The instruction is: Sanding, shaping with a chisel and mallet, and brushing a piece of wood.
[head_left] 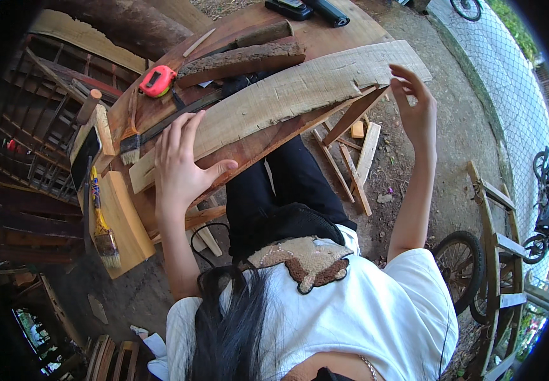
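Note:
A long pale wooden plank [287, 92] with a rough, notched near edge lies across the round-edged wooden table [351, 28]. My left hand [182, 155] rests on the plank's left end, fingers extended and thumb spread out to the right. Beside the plank's right end, my right hand [417, 108] is raised with loosely bent fingers, and nothing shows in it. Whether its fingertips touch the wood I cannot tell. Just left of my left hand lies a paintbrush [131, 143]. Behind the plank are a bark-covered wood piece [243, 63] and a pink-red tape measure [158, 80].
A second paintbrush [101, 219] with a yellow handle lies on a wooden block [128, 222] at left. Dark devices [290, 7] sit at the table's far edge. Wood offcuts [366, 149] lie on the ground. A wooden ladder-like frame [506, 244] and a bicycle wheel [457, 263] stand at right.

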`<state>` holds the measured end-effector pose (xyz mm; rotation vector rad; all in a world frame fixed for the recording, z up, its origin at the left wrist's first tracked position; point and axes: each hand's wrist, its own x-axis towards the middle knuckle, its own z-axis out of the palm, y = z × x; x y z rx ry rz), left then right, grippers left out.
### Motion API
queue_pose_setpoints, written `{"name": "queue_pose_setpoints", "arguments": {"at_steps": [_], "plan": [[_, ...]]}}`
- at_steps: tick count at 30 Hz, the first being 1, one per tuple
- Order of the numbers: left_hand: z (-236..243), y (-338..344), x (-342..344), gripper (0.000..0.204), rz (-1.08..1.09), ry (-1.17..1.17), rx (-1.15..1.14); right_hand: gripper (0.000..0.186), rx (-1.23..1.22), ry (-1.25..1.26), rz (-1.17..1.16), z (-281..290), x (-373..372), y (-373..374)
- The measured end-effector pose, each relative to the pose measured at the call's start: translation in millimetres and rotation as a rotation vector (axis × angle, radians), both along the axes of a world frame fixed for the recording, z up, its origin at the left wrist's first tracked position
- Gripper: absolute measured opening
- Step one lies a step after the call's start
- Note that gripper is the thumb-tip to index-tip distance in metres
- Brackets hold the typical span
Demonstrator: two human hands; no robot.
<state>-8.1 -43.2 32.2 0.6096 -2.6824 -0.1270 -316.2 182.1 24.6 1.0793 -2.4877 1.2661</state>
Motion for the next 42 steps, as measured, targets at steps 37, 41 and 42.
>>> {"name": "queue_pose_setpoints", "arguments": {"at_steps": [37, 41, 42], "plan": [[11, 51, -66, 0.071, -0.250, 0.075, -0.454, 0.025, -0.274, -0.386, -0.425, -71, 18, 137], [10, 63, -78, 0.075, -0.447, -0.031, -0.481, 0.025, -0.252, -0.412, -0.427, -86, 23, 147], [10, 67, -82, 0.076, -0.505, -0.054, -0.490, 0.024, -0.252, -0.408, -0.378, -93, 24, 150]]}}
